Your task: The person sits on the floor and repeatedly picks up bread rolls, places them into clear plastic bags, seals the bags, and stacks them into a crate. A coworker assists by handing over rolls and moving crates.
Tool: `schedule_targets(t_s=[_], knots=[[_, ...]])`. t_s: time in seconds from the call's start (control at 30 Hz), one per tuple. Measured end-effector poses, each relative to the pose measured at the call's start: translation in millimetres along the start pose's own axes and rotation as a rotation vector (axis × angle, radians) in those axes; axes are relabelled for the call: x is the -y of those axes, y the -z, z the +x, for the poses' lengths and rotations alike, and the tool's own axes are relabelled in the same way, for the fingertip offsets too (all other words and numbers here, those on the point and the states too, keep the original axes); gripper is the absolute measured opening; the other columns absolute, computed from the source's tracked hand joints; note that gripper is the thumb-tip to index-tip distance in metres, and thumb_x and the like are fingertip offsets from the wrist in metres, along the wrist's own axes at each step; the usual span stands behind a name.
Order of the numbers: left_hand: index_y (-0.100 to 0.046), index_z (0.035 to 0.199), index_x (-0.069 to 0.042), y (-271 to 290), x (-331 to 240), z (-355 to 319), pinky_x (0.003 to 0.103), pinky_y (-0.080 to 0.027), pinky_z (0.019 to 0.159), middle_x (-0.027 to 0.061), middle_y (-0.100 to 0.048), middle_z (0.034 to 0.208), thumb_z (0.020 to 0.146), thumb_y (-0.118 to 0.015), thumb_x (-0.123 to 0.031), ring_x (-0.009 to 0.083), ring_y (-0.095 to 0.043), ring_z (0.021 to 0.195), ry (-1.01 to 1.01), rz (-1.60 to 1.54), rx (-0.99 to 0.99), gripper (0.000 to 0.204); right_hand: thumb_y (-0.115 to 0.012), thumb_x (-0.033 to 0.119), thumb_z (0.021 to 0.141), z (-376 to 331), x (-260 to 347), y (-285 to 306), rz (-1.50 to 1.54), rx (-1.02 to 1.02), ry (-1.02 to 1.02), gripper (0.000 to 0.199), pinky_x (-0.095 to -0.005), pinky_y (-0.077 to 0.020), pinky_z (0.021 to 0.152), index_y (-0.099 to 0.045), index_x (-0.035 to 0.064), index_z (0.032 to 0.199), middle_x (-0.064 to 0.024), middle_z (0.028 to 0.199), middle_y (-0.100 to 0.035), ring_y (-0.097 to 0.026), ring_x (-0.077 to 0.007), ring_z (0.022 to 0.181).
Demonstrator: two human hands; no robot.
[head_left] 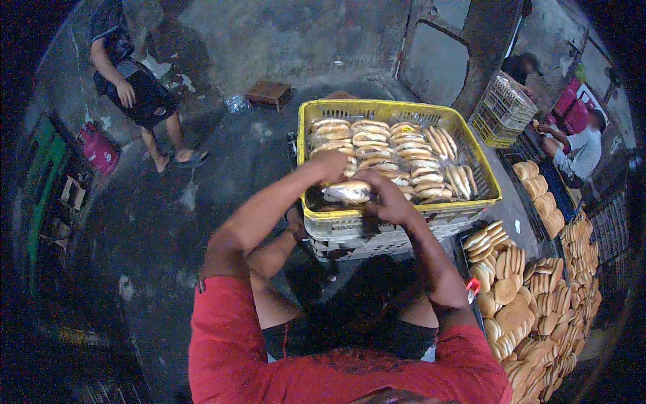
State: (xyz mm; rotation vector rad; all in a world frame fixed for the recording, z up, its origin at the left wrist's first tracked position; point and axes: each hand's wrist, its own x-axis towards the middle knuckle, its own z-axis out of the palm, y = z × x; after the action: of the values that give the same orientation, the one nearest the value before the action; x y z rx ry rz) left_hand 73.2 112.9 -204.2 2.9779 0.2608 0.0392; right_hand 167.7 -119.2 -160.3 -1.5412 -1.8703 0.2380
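A yellow plastic crate [481, 157] stands in front of me, packed with rows of long buns in clear bags [380, 151]. Over its near left corner, one clear bag of buns [347, 192] sits between my two hands. My left hand [330, 166] is closed at the bag's upper left side, its fingertips partly hidden. At the bag's right end, my right hand [387, 196] has its fingers curled around the plastic. Below the bag, a dark gap shows in the crate's near left corner.
Pale crates [363, 246] are stacked under the yellow one. Heaps of loose buns [511, 310] lie at my right, with a red-handled tool [473, 288] beside them. A person [131, 81] stands far left near a pink gas cylinder [99, 148]. Others sit at the right by stacked crates [505, 108].
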Motion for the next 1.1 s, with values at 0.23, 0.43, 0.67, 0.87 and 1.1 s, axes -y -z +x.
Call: schedule_targets(t_s=[0.23,0.43,0.67,0.87,1.1], knots=[[-0.06,0.117,0.006,129,-18,-89,0.035,-0.05,0.088,0.0188,-0.067,0.109,0.072,-0.072,-0.02,0.025,-0.064,0.098,0.145,-0.871,-0.494,0.053,-0.06,0.053,0.083,59,2,-36,-0.2,0.584,-0.15,0.064,-0.0438,-0.0447,0.098,-0.053,0.013,0.132,-0.0202,0.123,-0.06,-0.058,-0.0378,0.112],[-0.046,0.133,0.004,79,-106,-159,0.033,-0.045,0.097,0.0122,-0.06,0.122,0.076,-0.07,-0.004,0.0211,-0.058,0.112,0.191,-1.499,-0.787,0.062,-0.052,0.022,0.097,34,48,-35,0.406,-0.446,-0.265,0.026,-0.0339,-0.0471,0.08,-0.064,-0.0004,0.103,-0.0112,0.092,-0.063,-0.06,-0.0247,0.084],[-0.043,0.134,0.002,12,-208,-155,0.033,-0.046,0.097,0.0095,-0.059,0.12,0.08,-0.074,-0.013,0.0189,-0.058,0.11,0.331,-1.626,-0.799,0.064,-0.046,0.022,0.1,-50,87,-38,0.245,-0.705,-0.388,0.027,-0.0297,-0.0445,0.068,-0.061,0.0004,0.091,-0.005,0.078,-0.058,-0.054,-0.0155,0.073],[-0.041,0.139,0.0,-15,-222,-165,0.035,-0.039,0.104,0.0088,-0.05,0.135,0.086,-0.066,-0.028,0.0204,-0.047,0.125,-0.069,-2.292,-0.54,0.065,-0.056,0.029,0.096,-100,72,-15,1.061,-0.591,-0.776,0.029,-0.0314,-0.0485,0.074,-0.065,0.0015,0.098,-0.0046,0.09,-0.066,-0.058,-0.0149,0.079],[-0.057,0.123,0.001,-24,-226,-171,0.03,-0.044,0.096,0.0057,-0.06,0.118,0.08,-0.068,-0.007,0.0152,-0.056,0.107,0.174,-1.976,-0.686,0.046,-0.053,0.024,0.099,-120,78,-47,0.58,-0.528,-0.616,0.026,-0.0213,-0.0354,0.052,-0.056,0.0066,0.081,0.0047,0.068,-0.05,-0.043,-0.0021,0.061]])
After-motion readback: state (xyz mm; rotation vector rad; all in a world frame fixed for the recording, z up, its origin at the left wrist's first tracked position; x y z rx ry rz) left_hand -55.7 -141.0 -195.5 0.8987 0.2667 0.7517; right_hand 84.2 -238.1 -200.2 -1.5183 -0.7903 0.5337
